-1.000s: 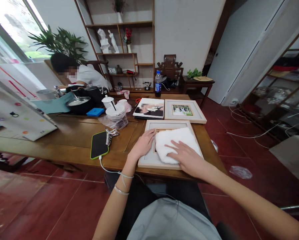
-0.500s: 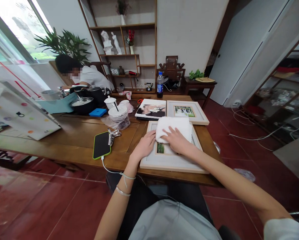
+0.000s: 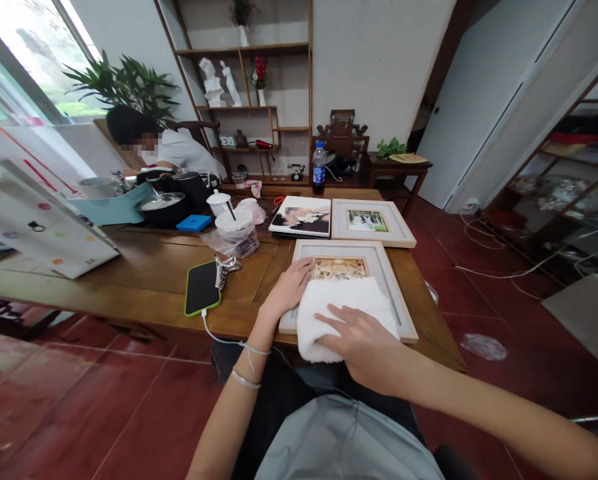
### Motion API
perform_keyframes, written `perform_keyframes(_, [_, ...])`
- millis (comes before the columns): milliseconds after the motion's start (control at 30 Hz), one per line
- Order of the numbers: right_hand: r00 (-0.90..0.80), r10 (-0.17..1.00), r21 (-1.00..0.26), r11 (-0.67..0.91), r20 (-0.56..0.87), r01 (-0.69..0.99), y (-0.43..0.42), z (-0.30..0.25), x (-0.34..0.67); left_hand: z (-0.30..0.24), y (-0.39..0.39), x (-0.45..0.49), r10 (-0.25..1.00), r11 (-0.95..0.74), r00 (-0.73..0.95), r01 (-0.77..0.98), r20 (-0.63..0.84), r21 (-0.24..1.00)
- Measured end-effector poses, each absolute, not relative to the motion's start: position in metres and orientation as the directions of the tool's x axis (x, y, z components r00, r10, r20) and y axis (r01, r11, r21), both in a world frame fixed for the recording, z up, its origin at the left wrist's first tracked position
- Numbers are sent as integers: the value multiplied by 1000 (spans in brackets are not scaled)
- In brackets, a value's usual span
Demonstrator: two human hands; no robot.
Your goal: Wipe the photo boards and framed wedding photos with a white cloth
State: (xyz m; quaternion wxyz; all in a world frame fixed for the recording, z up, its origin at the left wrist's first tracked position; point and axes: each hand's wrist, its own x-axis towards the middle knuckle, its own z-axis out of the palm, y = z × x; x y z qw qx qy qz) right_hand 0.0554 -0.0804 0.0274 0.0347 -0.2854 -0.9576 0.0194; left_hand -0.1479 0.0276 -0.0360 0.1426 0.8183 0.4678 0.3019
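Note:
A picture frame (image 3: pixel 386 283) with a pale wood border lies flat at the table's near edge, a small photo (image 3: pixel 341 267) showing in its upper middle. My left hand (image 3: pixel 295 283) rests on the frame's left side, fingers stretched out flat. Under my right hand (image 3: pixel 361 340) is a folded white towel (image 3: pixel 343 300), gripped with the thumb at its near edge and the fingers spread over it. The towel covers the lower part of the frame and overhangs its front edge.
Behind lie a second framed photo (image 3: pixel 369 221) and a photo panel (image 3: pixel 301 217). Left of my arm, a phone (image 3: pixel 202 288) is plugged into a white cable, beside a bagged cup (image 3: pixel 236 230). A bottle (image 3: pixel 319 170) stands farther back. Someone in white (image 3: pixel 183 150) leans over the table's far left.
My right hand has drawn the towel from the frame's upper part down toward me, uncovering the photo's top. My left hand stays on the frame's left side.

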Motion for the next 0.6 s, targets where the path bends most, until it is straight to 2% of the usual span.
perform_keyframes(133, [-793, 606, -71, 795, 62, 602, -51, 22, 64, -39, 30, -149, 841, -538, 398, 683, 367, 493])
perform_keyframes(233, [-683, 724, -20, 687, 98, 726, -16, 32, 76, -43, 32, -150, 831, -552, 413, 697, 373, 459])
perform_keyframes(333, [-534, 787, 60, 544, 308, 837, 19, 45, 77, -44, 33, -150, 825, -559, 414, 702, 385, 442])
perform_keyframes(433, [-592, 647, 205, 574, 481, 793, 46, 45, 59, -43, 32, -150, 819, -566, 421, 703, 389, 431])
perform_keyframes(533, [-773, 499, 325, 711, 391, 623, 62, 30, 36, -40, 30, -150, 818, -567, 420, 708, 393, 422])
perform_keyframes(600, [-832, 479, 316, 773, 280, 551, 68, 18, 26, -38, 28, -149, 828, -552, 412, 719, 380, 422])
